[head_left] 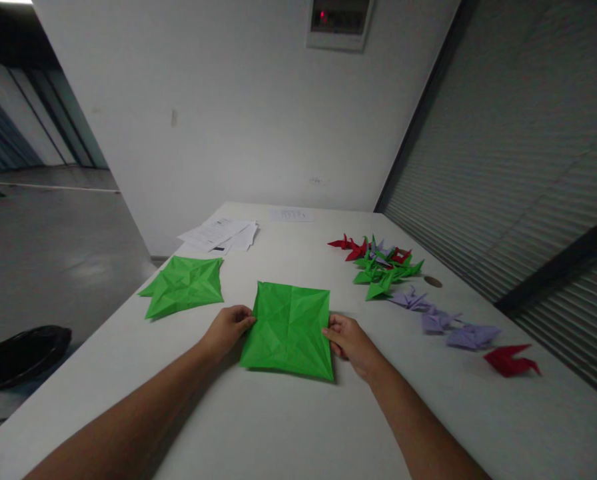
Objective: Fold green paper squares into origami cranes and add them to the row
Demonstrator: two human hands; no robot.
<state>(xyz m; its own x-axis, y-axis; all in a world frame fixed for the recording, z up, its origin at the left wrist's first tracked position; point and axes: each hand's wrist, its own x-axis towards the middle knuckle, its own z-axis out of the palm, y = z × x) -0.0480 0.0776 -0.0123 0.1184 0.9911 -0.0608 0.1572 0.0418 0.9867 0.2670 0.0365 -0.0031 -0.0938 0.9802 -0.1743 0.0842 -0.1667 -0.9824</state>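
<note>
Left hand (230, 328) and right hand (349, 341) apart, each pinching a side edge of the creased green sheet (289, 328): a steadying step, seemingly, calling for even grip.

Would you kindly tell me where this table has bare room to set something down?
The table is bare beyond the held green sheet, between the loose papers on the left and the folded birds on the right, and again nearer, between the forearms. Birds crowd its right side and overlapping green sheets cover part of the left.
</note>
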